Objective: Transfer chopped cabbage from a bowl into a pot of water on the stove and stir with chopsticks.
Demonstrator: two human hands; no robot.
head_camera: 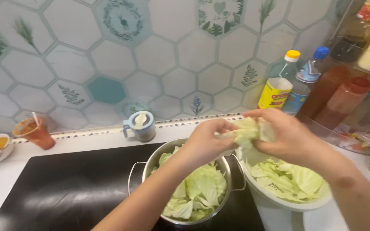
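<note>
My left hand and right hand both grip one cabbage leaf, held above the steel pot. The pot, full of torn cabbage, sits on the black hob; the white bowl of leaves touches its right rim. Behind the pot stands a lidded cup; bottles crowd the worktop's far right.

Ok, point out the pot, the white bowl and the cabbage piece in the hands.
Pot [150,161], head view, on its steel rim at the left.
White bowl [298,206], head view, on its front rim.
Cabbage piece [247,130], head view, on the pale leaf between the hands.
</note>
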